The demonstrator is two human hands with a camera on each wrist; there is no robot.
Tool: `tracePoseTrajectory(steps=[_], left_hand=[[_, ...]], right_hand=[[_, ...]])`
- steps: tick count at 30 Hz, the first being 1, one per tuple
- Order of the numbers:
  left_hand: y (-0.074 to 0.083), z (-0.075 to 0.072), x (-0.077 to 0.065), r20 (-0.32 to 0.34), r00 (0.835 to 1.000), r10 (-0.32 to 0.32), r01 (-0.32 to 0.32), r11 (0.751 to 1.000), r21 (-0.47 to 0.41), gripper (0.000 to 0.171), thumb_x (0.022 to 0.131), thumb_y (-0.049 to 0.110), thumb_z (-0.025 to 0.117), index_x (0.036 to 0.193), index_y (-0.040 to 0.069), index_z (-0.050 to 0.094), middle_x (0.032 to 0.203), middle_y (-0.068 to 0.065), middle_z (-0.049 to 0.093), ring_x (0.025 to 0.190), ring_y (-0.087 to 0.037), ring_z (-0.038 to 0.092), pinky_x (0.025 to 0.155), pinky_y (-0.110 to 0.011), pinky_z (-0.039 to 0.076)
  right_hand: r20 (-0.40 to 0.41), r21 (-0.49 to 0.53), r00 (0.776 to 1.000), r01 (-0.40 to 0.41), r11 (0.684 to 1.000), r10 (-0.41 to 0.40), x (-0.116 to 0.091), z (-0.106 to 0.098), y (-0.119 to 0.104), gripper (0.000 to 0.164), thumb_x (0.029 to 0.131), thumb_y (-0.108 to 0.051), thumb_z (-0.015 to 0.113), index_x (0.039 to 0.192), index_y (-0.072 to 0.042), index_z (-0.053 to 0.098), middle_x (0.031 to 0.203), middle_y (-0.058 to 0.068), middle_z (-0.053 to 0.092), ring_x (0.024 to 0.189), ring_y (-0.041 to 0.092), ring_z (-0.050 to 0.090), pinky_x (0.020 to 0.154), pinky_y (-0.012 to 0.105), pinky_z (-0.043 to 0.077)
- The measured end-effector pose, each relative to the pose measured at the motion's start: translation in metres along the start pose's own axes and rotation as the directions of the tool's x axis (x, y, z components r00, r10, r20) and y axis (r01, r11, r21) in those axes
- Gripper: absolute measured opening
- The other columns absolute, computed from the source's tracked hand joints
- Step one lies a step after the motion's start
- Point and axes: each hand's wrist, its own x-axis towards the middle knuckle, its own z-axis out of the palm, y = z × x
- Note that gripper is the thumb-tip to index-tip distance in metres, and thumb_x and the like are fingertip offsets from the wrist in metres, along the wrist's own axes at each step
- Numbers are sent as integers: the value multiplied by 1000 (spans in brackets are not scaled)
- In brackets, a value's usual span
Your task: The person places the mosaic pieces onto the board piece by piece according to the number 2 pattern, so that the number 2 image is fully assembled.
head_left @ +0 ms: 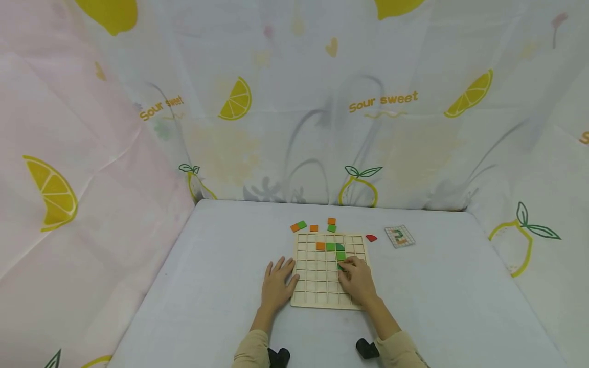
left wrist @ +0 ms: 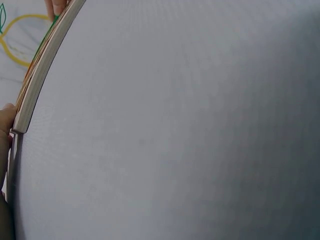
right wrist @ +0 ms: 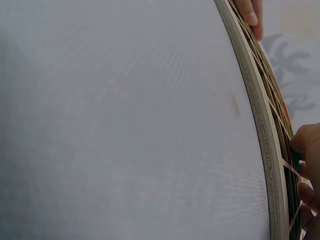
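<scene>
A wooden grid board (head_left: 315,287) lies flat on the white table. Set in its upper squares are an orange tile (head_left: 320,246), a light green tile (head_left: 330,247), a dark green rounded piece (head_left: 340,247) and another light green tile (head_left: 340,255) below that. My right hand (head_left: 359,280) pinches a dark green piece (right wrist: 295,161) at the square just under this column, its fingers hiding most of it. Spread out at the board's left edge, my left hand (head_left: 277,285) rests with straight fingers, its thumb on the rim.
Behind the board lie loose orange tiles (head_left: 314,228) and green tiles (head_left: 332,228). A red quarter-round piece (head_left: 371,238) is off the upper right corner, with a pattern card (head_left: 400,236) farther right. Printed cloth walls (head_left: 294,153) enclose the table's back and sides.
</scene>
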Motion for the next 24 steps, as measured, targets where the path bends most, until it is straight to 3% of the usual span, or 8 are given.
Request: tracePoseTrajectory(steps=[6, 9, 14, 24], left_hand=[[1, 0, 0, -5, 1000, 4, -4, 1000, 18, 42, 86, 27, 63, 122, 5, 62, 127, -7, 61, 125, -30, 49, 109, -55, 28], [0, -1, 0, 3, 1000, 1, -1, 1000, 19, 42, 86, 28, 63, 122, 6, 62, 127, -6, 61, 126, -30, 48, 109, -54, 27], [1, -1, 1, 10, 1000, -1, 1, 1000, 16, 42, 86, 27, 63, 123, 5, 62, 127, -7, 60, 126, -30, 48, 109, -55, 27], [1, 0, 1, -5, 1000, 2, -2, 1000, 13, 42, 86, 25, 64, 122, 5, 62, 126, -8, 61, 125, -30, 49, 108, -55, 28]], right_hand=[[-2, 27, 1000, -7, 1000, 7, -2, 1, 3, 19, 77, -6, 71, 94, 3, 73, 93, 11, 60, 81, 27, 52, 66, 41, 44], [-8, 96, 999, -32, 995, 33, -1, 1, 5, 17, 77, -4, 73, 92, 3, 73, 92, 11, 61, 82, 25, 53, 68, 40, 47], [8, 247, 993, -114, 962, 115, 3, 0, 8, 17, 74, -1, 76, 89, 6, 72, 90, 12, 62, 84, 27, 57, 70, 36, 55], [-47, 314, 977, -183, 932, 207, 5, -1, 11, 18, 69, -2, 80, 84, 4, 71, 83, 12, 68, 76, 27, 63, 64, 28, 54]])
